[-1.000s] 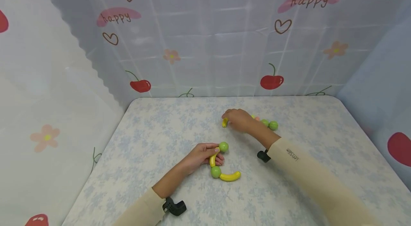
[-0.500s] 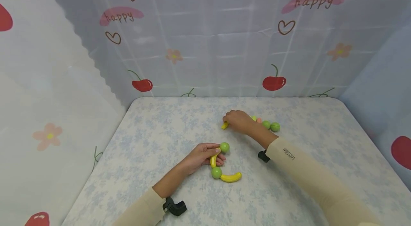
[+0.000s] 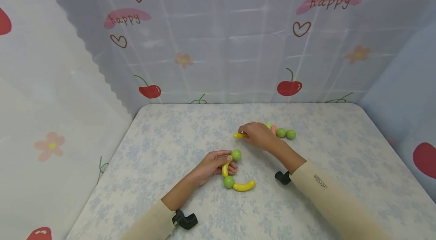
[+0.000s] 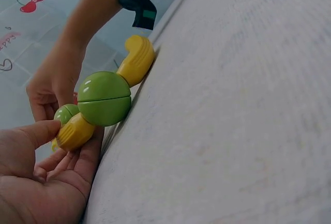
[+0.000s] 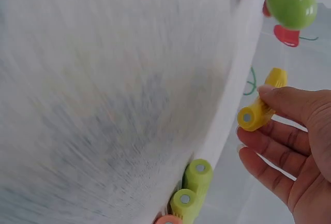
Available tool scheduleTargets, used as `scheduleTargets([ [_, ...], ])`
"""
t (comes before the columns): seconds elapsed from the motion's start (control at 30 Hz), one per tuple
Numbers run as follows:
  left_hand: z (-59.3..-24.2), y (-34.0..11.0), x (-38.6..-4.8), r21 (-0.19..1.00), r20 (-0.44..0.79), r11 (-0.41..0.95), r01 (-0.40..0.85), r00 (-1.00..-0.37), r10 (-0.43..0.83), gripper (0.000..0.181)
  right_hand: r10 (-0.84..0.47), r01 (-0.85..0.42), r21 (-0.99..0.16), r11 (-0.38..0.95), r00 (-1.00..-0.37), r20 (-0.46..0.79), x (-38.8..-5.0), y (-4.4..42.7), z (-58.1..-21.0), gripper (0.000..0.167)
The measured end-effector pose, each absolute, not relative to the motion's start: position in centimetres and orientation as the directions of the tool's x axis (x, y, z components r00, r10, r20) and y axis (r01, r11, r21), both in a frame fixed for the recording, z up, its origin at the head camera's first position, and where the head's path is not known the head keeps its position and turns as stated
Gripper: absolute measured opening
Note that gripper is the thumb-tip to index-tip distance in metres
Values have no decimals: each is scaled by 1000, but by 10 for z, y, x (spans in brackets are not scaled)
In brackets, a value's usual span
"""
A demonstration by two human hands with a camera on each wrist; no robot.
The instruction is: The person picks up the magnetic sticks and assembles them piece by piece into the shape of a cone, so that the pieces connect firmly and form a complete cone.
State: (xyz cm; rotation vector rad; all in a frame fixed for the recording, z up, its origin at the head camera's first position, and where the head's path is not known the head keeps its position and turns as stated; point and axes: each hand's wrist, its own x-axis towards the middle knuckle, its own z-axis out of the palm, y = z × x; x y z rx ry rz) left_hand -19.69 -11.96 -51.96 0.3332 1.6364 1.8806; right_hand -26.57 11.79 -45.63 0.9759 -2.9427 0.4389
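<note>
My left hand (image 3: pixel 212 167) pinches a yellow curved stick (image 3: pixel 225 169) between thumb and fingers. This stick joins an upper green ball (image 3: pixel 236 155) to a lower green ball (image 3: pixel 229 182), and a second yellow curved stick (image 3: pixel 244 186) extends right from the lower one. In the left wrist view the larger green ball (image 4: pixel 104 99) has a seam around it. Farther back, my right hand (image 3: pixel 259 135) pinches another yellow curved stick (image 5: pixel 261 109) by thumb and fingers. A grey metal-looking disc shows on its end. It is apart from the joined pieces.
Behind the right hand lie a lime stick (image 3: pixel 268 125), an orange stick (image 3: pixel 274 129) and two green balls, one nearer (image 3: pixel 281 132) and one farther right (image 3: pixel 291 134). The right wrist view shows two lime stick ends (image 5: pixel 199 167). A patterned cloth covers the table (image 3: pixel 153 137).
My right hand has shifted slightly right and toward me. The yellow stick in it has turned from near upright to lying sideways. My left hand and the joined pieces stay almost still.
</note>
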Motion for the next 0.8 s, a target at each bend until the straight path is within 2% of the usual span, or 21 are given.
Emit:
scheduleTargets([
  [0.37,-520,-121,-197,961,-199,-40,-275,-782,590,47,-484,-502,-338,796,-863,144,-220,131,-452,19],
  [0.8,-520,-121,-197,958,-192,-58,-280,-782,593,49,-491,-485,-430,761,-865,107,-196,135,-462,15],
])
